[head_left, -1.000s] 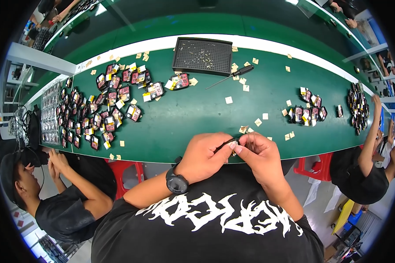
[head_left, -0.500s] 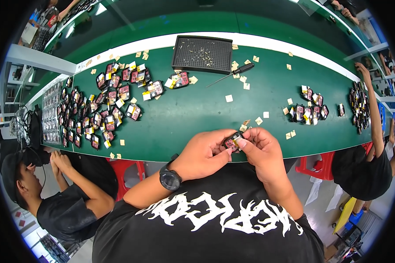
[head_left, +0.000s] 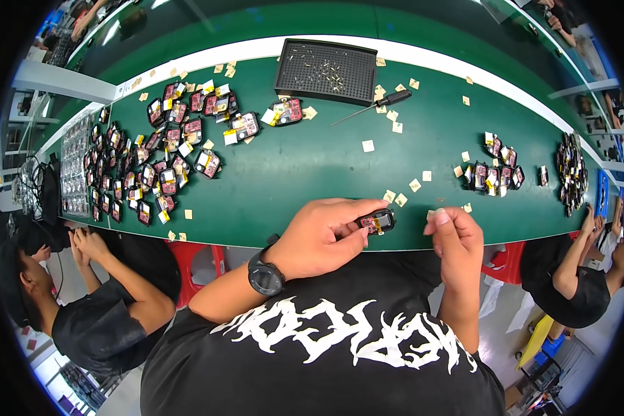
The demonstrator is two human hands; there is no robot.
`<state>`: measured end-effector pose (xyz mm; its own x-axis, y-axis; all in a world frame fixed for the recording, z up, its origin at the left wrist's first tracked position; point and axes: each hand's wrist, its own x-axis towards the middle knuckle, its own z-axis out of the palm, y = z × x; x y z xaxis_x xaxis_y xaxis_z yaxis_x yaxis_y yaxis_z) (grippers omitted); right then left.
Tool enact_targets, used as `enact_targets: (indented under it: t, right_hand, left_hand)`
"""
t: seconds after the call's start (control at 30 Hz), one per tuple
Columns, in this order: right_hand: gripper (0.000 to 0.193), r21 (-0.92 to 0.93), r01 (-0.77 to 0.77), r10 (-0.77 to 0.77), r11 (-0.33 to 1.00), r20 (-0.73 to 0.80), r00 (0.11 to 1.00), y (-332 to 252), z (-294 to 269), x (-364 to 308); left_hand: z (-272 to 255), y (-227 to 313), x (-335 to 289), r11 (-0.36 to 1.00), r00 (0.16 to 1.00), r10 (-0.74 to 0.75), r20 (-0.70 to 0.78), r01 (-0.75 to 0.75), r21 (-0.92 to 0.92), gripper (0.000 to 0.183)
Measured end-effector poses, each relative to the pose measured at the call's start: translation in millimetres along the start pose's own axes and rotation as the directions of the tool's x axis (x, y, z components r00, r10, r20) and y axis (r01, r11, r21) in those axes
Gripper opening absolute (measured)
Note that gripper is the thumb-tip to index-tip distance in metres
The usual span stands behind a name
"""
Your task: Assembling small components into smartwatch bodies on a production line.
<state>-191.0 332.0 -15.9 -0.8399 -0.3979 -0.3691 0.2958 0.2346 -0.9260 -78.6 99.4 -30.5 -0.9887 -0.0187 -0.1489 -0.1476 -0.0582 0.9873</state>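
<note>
My left hand (head_left: 324,236), with a dark watch on its wrist, grips a small black electronic device (head_left: 376,222) by its left side, just above the table's near edge. Inside its open casing show a red circuit board and a grey part. Apart from the device, off to its right, my right hand (head_left: 457,239) is closed in a pinch. A small pale paper square (head_left: 431,215) shows at its thumb and fingertip. Several similar squares (head_left: 401,200) lie on the green table beyond my hands.
Many open devices (head_left: 168,182) crowd the table's left side. A smaller group (head_left: 492,179) and a dense row (head_left: 570,173) are at right. Farther back are a black tray (head_left: 326,69) of small metal pieces and a screwdriver (head_left: 378,105). People sit on both sides.
My right hand has come off the device and moved right, pinching a pale square. My left hand keeps hold of the device, whose grey part now shows. The view has shifted slightly.
</note>
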Motion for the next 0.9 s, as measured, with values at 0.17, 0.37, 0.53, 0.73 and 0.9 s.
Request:
enact_targets:
  t: [0.17, 0.37, 0.53, 0.73, 0.9]
  right_hand:
    - [0.043, -0.402, 0.254, -0.289, 0.88, -0.027, 0.957, 7, -21, 1]
    - [0.05, -0.604, 0.34, -0.449, 0.721, -0.035, 0.893, -8, -24, 6]
    - [0.039, -0.747, 0.384, -0.6, 0.543, -0.025, 0.8, -25, -38, 22]
    - [0.062, -0.871, 0.406, -0.525, 0.278, 0.217, 0.823, -54, -51, 34]
    - [0.058, -0.845, 0.485, -0.385, 0.223, 0.381, 0.841, -47, -80, 55]
  left_hand:
    - [5, 6, 2, 0.998, 0.999, 0.008, -0.052, -0.004, 0.066, 0.038]
    - [3, 3, -3, 0.979, 0.995, 0.077, -0.057, -0.065, 0.195, 0.027]
    - [-22, 15, -28, 0.967, 0.978, 0.092, -0.186, -0.043, 0.251, 0.024]
    - [-92, 16, -55, 0.958, 0.734, 0.11, -0.67, 0.103, 0.269, 0.033]
    - [-159, 30, -82, 0.732, 0.56, 0.283, -0.779, 0.398, 0.552, 0.016]
